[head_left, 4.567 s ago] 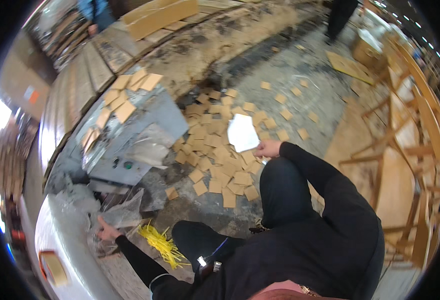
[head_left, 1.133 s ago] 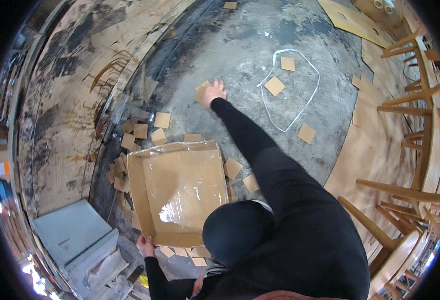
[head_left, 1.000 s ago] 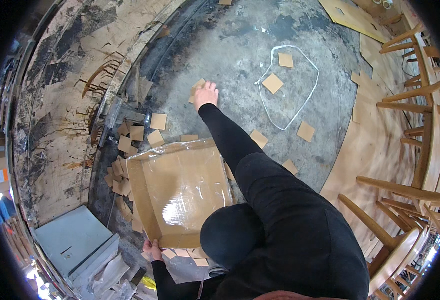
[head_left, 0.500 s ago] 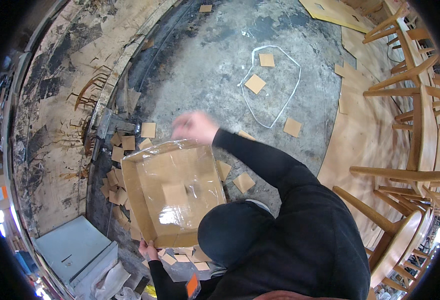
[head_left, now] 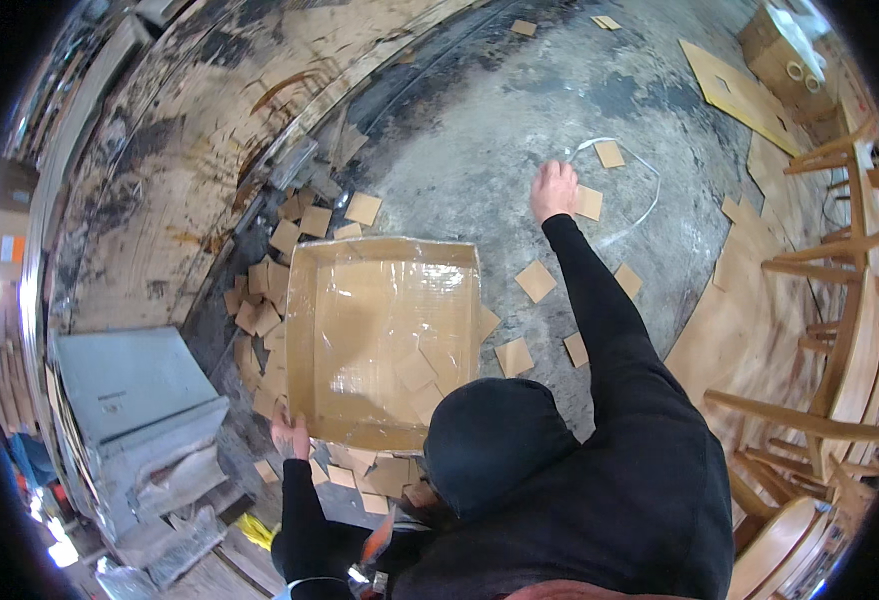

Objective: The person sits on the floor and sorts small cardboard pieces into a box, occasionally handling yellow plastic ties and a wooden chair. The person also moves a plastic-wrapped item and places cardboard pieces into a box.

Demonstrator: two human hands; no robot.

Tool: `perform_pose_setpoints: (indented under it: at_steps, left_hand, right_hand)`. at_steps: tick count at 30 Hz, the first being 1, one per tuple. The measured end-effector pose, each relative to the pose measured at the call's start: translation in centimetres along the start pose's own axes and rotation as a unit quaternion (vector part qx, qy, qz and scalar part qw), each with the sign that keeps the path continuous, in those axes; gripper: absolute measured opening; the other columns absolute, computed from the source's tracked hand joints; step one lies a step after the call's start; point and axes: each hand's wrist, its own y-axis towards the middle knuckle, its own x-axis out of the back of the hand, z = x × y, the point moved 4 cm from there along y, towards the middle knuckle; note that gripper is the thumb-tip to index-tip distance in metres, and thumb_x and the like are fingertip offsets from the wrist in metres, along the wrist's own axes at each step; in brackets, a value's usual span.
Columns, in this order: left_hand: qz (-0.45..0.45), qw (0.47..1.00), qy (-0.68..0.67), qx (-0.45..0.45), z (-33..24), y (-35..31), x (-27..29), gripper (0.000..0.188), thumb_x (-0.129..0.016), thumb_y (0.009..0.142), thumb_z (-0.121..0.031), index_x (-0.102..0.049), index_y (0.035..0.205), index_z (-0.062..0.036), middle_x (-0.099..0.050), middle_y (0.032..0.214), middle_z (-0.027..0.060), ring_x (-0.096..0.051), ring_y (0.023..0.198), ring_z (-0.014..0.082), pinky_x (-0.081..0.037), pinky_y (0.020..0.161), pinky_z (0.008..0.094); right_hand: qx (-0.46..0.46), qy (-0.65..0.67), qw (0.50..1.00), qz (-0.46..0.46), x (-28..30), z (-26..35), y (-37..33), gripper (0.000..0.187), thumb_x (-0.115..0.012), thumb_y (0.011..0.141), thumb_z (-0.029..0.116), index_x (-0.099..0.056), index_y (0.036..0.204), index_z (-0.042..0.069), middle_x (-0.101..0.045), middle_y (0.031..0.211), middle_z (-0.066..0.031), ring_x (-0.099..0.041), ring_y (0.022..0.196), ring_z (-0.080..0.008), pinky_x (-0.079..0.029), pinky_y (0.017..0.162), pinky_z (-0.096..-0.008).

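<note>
My left hand (head_left: pixel 290 432) grips the near left corner of a shallow open cardboard box (head_left: pixel 301 350) with clear tape along its rim. A few thin tan squares (head_left: pixel 415 370) lie inside it, near my dark-clad knee. My right arm reaches far forward over the concrete floor. There my right hand (head_left: pixel 556 190) is closed on a thin white strap (head_left: pixel 657 185), which forms a loose loop on the floor. Right beside that hand lies a tan square (head_left: pixel 589 203), and another square (head_left: pixel 610 154) sits inside the loop.
Many loose tan squares (head_left: pixel 265 285) are heaped left of the box; others lie scattered ahead. A grey metal cabinet (head_left: pixel 135 380) stands at left, below a stained wooden board (head_left: pixel 180 180). Wooden chairs (head_left: pixel 850 330) line the right side on plywood-like sheeting (head_left: pixel 730 330).
My right hand has gone from above the box's far edge forward and right to the strap, whose loop has changed shape. The view has shifted. My left hand still grips the box.
</note>
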Motion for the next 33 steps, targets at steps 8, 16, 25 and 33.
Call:
perform_pose_setpoints:
  at_steps: [8,16,25,33]
  left_hand:
    - [0.491,0.518,-0.686,0.140,-16.4,-5.0,-2.2,0.062,-0.052,0.094,-0.050,-0.041,0.139,-0.0079,-0.064,0.110,0.0153,-0.061,0.106,0.0269,-0.048,0.089,0.0454]
    - [0.197,0.863,-0.445,0.134,-12.4,2.8,-9.1,0.016,-0.051,0.094,-0.022,-0.054,0.104,-0.0088,-0.068,0.085,0.0128,-0.065,0.074,0.0306,-0.049,0.065,0.0454]
    - [0.103,0.911,0.318,-0.242,-9.3,2.1,-8.8,0.021,-0.055,0.086,-0.022,-0.055,0.103,-0.0100,-0.060,0.105,0.0125,-0.064,0.093,0.0346,-0.050,0.076,0.0489]
    - [0.162,0.948,0.145,-0.232,-8.0,3.4,-9.1,0.018,-0.051,0.086,-0.016,-0.061,0.091,-0.0024,-0.064,0.089,0.0244,-0.063,0.087,0.0412,-0.050,0.077,0.0503]
  right_hand:
    - [0.200,0.603,0.582,0.508,7.8,22.3,-22.1,0.015,-0.044,0.102,0.021,-0.050,0.102,0.007,-0.061,0.092,-0.0071,-0.061,0.087,-0.0169,-0.048,0.074,-0.0312]
    - [0.192,0.433,0.315,0.822,4.1,18.2,-34.3,0.014,-0.051,0.099,0.021,-0.053,0.099,0.008,-0.061,0.086,-0.0022,-0.059,0.080,-0.0103,-0.045,0.066,-0.0275]
    - [0.069,0.374,0.905,0.191,3.8,8.2,-18.8,0.029,-0.059,0.084,0.006,-0.059,0.113,0.003,-0.062,0.108,-0.0162,-0.062,0.097,-0.0332,-0.050,0.086,-0.0401]
    - [-0.033,-0.107,0.959,0.259,1.2,-2.3,-15.4,0.072,-0.076,0.074,0.029,-0.044,0.136,0.011,-0.049,0.128,-0.0161,-0.046,0.120,-0.0357,-0.043,0.097,-0.0445]
